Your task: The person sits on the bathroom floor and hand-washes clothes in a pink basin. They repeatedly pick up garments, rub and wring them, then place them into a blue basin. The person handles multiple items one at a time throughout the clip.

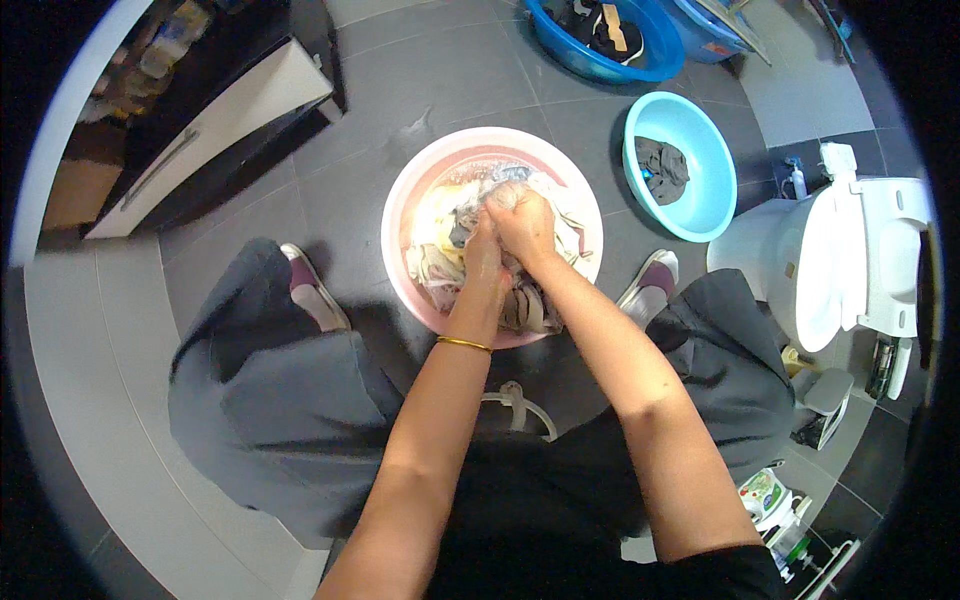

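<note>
A pink basin (397,217) of soapy, wet laundry stands on the floor between my feet. My left hand (484,251) and my right hand (527,223) are pressed together over its middle, fingers curled round a wet grey cloth (463,225). Most of that cloth is hidden by my fingers. Suds cover the knuckles of the right hand. Around them lie cream and pale garments (435,266), with a brown striped piece (525,307) at the near side. A gold bangle (465,343) circles my left wrist.
Right of the pink basin is a light blue basin (637,176) with a dark garment (663,171) inside. Behind it, a darker blue basin (577,64) holds black shoes (619,41). A white toilet (814,262) stands at the right, a cabinet (217,135) at the upper left.
</note>
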Tool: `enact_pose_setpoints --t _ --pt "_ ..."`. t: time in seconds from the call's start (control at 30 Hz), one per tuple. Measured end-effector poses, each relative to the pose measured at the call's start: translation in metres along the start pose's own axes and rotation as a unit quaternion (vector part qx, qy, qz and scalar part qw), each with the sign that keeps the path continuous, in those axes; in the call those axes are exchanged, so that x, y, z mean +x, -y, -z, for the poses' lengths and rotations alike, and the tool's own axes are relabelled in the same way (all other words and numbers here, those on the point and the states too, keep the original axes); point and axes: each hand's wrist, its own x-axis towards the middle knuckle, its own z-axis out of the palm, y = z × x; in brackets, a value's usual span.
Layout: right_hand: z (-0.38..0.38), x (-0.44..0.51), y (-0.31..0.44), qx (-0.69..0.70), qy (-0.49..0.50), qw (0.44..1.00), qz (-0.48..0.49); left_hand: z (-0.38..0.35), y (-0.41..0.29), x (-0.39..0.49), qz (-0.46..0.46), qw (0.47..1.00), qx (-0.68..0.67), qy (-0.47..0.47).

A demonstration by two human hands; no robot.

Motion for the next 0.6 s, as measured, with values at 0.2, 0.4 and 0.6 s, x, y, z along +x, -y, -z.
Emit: enact_pose_setpoints --t 0.2,0.4,0.6 --pt "-0.030 -0.059 0.002 -0.012 -0.068 0.976 0.205 0.069 0.027 0.033 0.010 0.989 -0.063 0.136" --pt "0.024 -0.021 -0.038 0.091 0.016 0.991 0.101 0.051 0.009 0.012 -0.144 0.978 0.142 0.058" --pt "0.051 -0.063 0.003 0.012 0.175 0.980 0.090 0.007 -0.048 -0.035 -0.209 0.914 0.096 0.334"
